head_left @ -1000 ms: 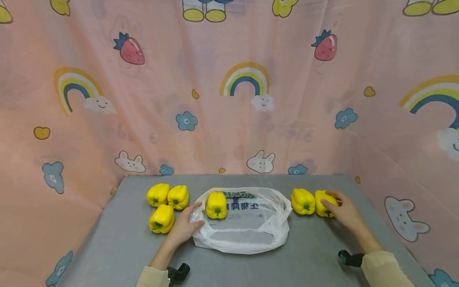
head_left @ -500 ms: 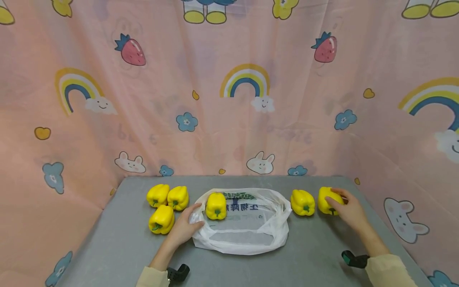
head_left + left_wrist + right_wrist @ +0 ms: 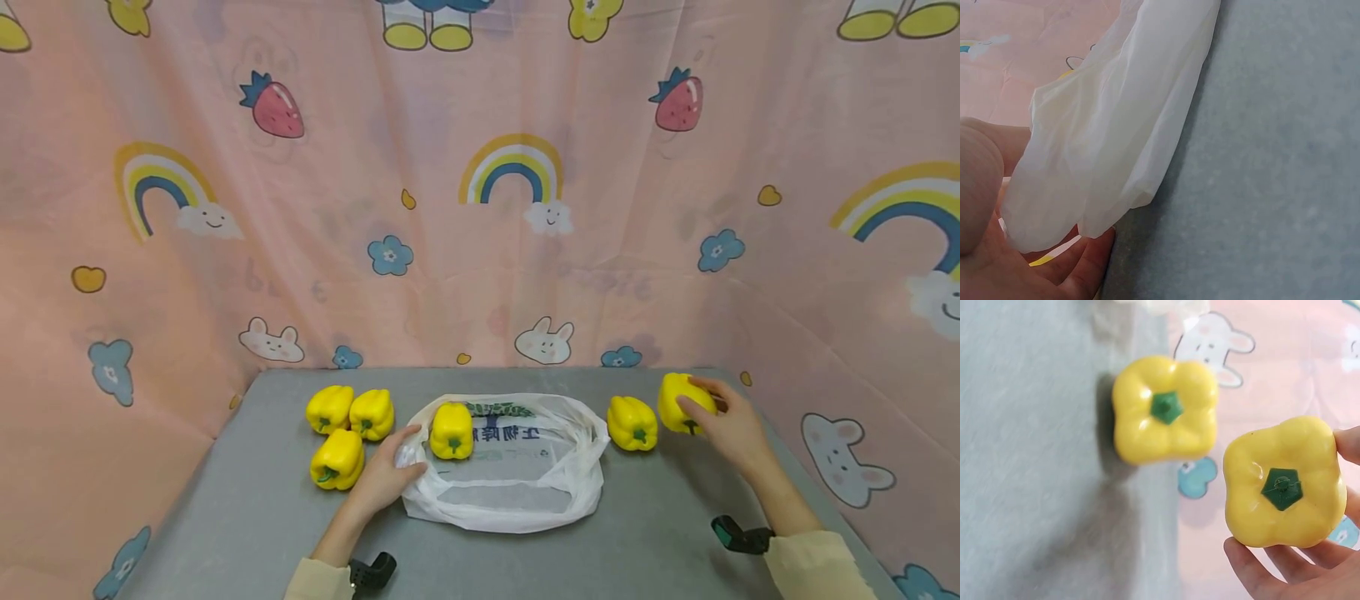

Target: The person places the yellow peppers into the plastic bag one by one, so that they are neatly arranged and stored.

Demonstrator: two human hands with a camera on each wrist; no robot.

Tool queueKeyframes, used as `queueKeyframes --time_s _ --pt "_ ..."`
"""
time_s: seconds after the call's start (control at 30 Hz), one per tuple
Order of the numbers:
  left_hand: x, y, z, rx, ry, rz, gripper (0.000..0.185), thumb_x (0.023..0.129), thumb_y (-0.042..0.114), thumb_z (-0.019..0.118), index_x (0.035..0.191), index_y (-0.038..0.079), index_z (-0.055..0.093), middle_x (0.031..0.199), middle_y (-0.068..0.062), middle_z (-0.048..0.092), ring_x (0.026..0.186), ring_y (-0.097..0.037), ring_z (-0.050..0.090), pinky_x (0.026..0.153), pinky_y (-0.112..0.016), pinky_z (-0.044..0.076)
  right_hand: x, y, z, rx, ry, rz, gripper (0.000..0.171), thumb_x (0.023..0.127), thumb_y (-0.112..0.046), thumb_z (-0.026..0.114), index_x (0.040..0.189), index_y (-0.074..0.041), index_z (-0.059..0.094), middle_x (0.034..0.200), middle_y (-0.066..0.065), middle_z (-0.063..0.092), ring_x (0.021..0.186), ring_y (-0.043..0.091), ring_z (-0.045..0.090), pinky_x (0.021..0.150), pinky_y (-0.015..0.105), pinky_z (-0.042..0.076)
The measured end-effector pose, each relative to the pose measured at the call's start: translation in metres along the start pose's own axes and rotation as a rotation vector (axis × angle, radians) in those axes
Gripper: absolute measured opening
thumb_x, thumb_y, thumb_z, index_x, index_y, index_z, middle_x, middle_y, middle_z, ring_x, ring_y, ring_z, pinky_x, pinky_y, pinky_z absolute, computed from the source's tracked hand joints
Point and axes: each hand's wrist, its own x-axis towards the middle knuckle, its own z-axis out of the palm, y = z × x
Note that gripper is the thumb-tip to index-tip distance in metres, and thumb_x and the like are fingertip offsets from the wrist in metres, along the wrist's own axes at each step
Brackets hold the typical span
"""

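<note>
Currently right hand [image 3: 731, 429] grips a yellow pepper [image 3: 678, 402], left hand [image 3: 386, 477] pinches the bag rim [image 3: 411, 457]; we should hold that mouth wide, lift clear

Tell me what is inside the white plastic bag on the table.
One yellow pepper sits inside the white plastic bag, near its left edge, where the left hand holds the rim. The rest looks empty through the thin film; anything beneath the pepper is hidden.

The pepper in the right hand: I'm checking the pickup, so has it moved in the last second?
Yes. The held pepper has risen and shifted away from the neighbouring pepper, which it sat against; the right hand grips it above the table.
</note>
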Motion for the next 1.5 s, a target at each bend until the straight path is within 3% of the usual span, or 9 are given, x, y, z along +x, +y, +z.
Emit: queueKeyframes --time_s 0.3,0.97,1.5 --pt "0.000 -0.002 0.000 0.010 -0.001 0.003 0.059 0.093 0.017 0.072 0.149 0.015 0.051 0.155 -0.022 0.041 0.143 -0.046 0.036 0.112 -0.070 0.027 -0.004 -0.028 0.007 0.036 -0.006 -0.045 0.071 0.102 -0.048 0.056 0.151 0.000 0.040 0.151 0.032 0.037 0.130 0.053 0.042 0.096 0.065 0.049" --pt "0.000 -0.002 0.000 0.008 0.005 -0.025 0.060 0.093 0.018 0.073 0.149 0.017 0.051 0.156 -0.021 0.041 0.143 -0.045 0.035 0.112 -0.070 0.027 -0.004 -0.070 0.045 0.077 -0.058 -0.103 0.062 0.102 -0.042 0.061 0.148 -0.003 0.046 0.153 0.028 0.038 0.132 0.051 0.041 0.100 0.069 0.043" --pt "0.001 0.000 0.001 0.008 0.001 -0.018 0.060 0.093 0.018 0.072 0.149 0.017 0.051 0.156 -0.021 0.041 0.143 -0.045 0.036 0.112 -0.070 0.026 0.000 -0.096 0.085 0.131 -0.079 -0.181 0.055 0.100 -0.034 0.066 0.143 -0.003 0.052 0.144 0.023 0.050 0.123 0.042 0.052 0.097 0.054 0.052"
